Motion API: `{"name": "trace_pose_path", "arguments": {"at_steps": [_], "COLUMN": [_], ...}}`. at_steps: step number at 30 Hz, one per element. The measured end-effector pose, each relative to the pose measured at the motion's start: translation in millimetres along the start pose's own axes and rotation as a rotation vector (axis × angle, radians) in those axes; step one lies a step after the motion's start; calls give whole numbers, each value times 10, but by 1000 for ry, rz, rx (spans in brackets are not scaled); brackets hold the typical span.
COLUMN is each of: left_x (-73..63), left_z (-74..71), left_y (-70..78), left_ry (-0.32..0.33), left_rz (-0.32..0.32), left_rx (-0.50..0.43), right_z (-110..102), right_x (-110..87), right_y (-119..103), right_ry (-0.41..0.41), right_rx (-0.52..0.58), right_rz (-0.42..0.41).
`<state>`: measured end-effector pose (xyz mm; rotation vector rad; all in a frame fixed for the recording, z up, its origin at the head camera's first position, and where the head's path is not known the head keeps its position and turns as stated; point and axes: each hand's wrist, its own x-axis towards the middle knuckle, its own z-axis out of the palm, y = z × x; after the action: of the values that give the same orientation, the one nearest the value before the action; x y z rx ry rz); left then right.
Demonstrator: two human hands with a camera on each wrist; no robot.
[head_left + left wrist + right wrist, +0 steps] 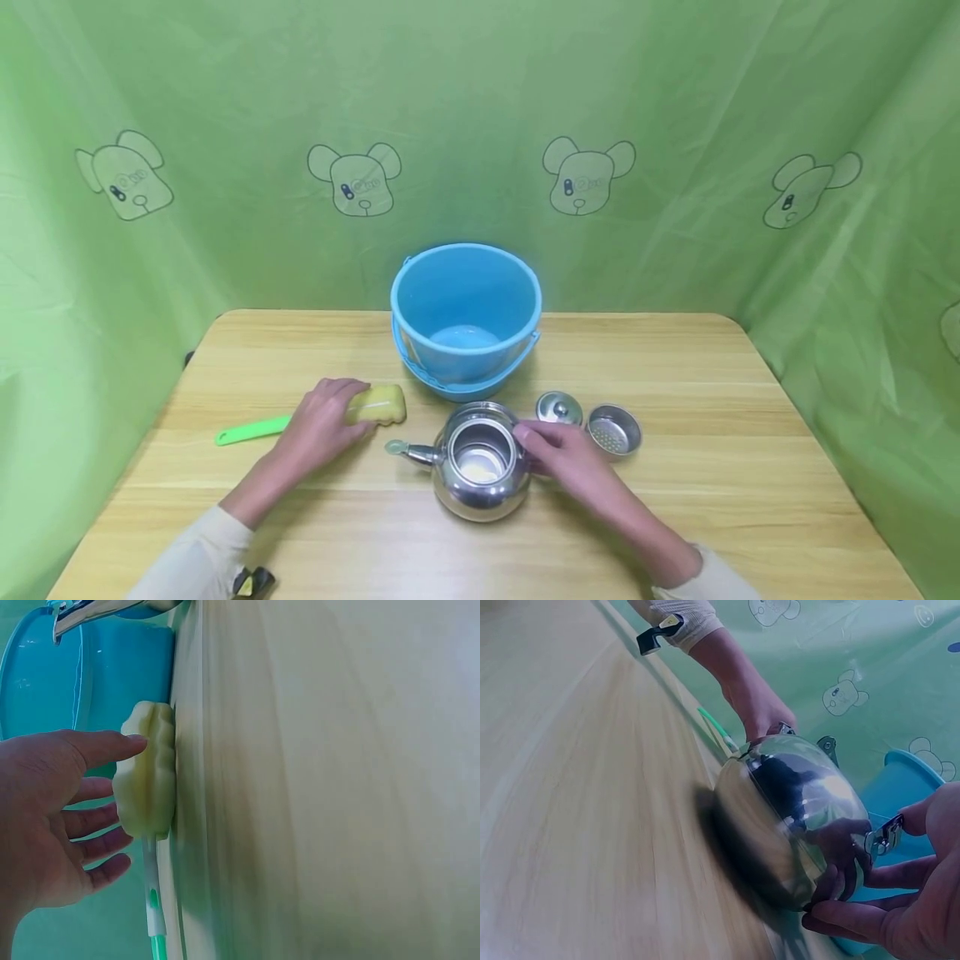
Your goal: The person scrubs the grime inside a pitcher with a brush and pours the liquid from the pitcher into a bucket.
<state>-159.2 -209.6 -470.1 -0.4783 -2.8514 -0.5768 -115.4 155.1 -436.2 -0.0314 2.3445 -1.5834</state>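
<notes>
My left hand [321,423] reaches over a sponge brush [382,404] with a pale yellow head and a bright green handle, lying on the table. In the left wrist view the thumb lies over the sponge head [146,772], with the other fingers loosely spread beside it. A shiny steel teapot [483,496] sits at the front middle, its top uncovered and its spout pointing left. My right hand [577,458] holds it by its right side. In the right wrist view the thumb is at a metal lug [885,838], and the fingers touch the pot's body.
Behind the teapot stands a blue bucket [465,367] with its handle hanging in front. A steel lid [558,407] and a perforated steel strainer [615,429] lie right of the pot. Green curtain [472,108] encloses the wooden table [712,400] at the back and sides.
</notes>
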Motion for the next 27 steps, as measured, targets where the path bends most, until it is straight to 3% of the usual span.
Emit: {"name": "trace_pose_path", "arguments": {"at_steps": [8, 19, 27], "left_x": [-51, -92, -135], "left_z": [-45, -83, -130], "left_y": [-63, -129, -191], "left_ry": [-10, 9, -4], "left_rz": [-34, -26, -40], "left_rx": [-27, -29, -30], "right_z": [79, 178, 201], "right_x": [20, 58, 64], "right_y": [-47, -59, -63], "right_ry": [2, -20, 5], "right_rx": [-18, 14, -86], "right_rz": [-18, -43, -27]}}
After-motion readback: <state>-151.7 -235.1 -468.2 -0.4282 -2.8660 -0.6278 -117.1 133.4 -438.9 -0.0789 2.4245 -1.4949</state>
